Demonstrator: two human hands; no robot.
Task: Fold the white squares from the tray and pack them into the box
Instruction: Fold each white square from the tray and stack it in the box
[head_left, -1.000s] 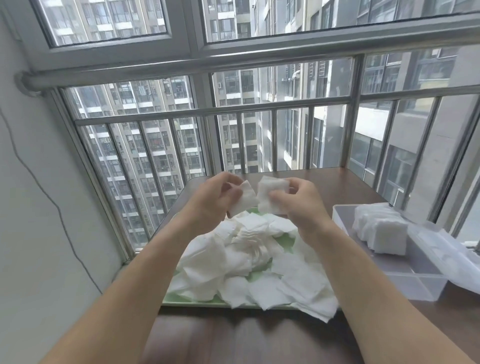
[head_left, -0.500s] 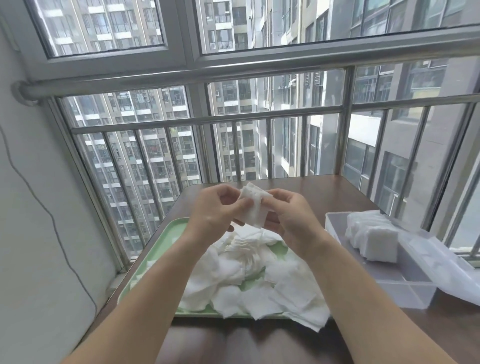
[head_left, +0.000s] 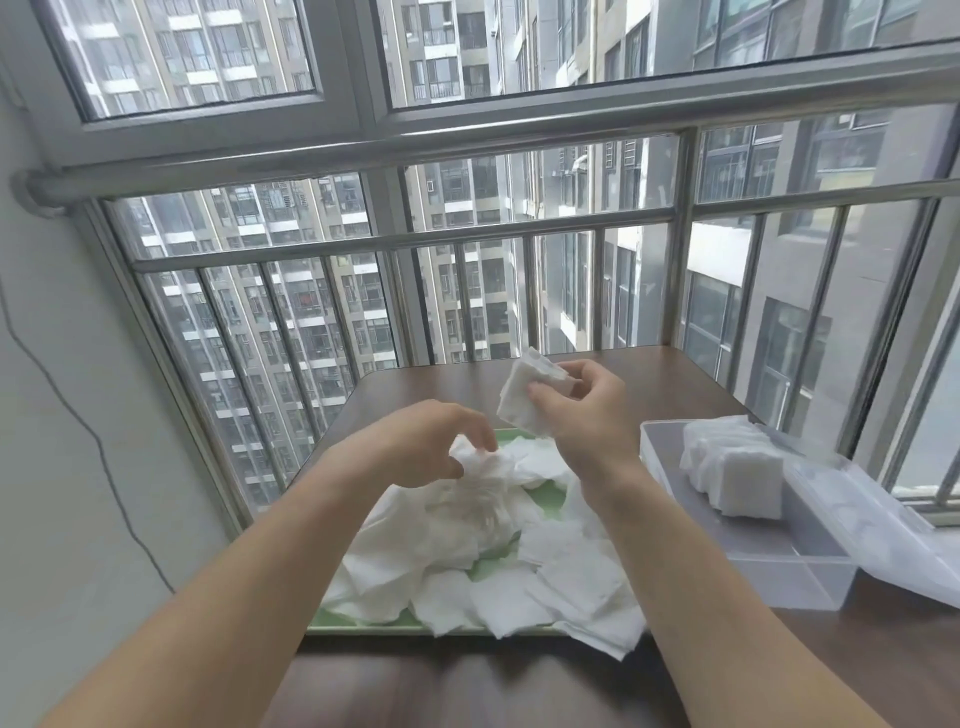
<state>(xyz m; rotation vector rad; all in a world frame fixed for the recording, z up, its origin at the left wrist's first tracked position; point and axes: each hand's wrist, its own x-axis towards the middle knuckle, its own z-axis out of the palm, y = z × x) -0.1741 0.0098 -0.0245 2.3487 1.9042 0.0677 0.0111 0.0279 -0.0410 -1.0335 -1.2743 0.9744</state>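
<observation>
Dark wood surface (head_left: 441, 686) below barred window (head_left: 524, 236), frame centre; right grip (head_left: 587, 415) pinches folded square (head_left: 522, 402), left grip (head_left: 426, 447) curled onto tray (head_left: 363, 627) pile (head_left: 467, 525), hold unclear.

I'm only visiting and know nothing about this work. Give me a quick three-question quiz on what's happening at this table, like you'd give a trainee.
1. True or false: the right hand pinches a folded white square.
2. The stack of folded squares sits: A on the floor; B in the clear box; C on the windowsill.
3. Fill in: the left hand pinches the pile of loose squares on the ____ tray.
Key: 1 true; 2 B; 3 green.
</observation>
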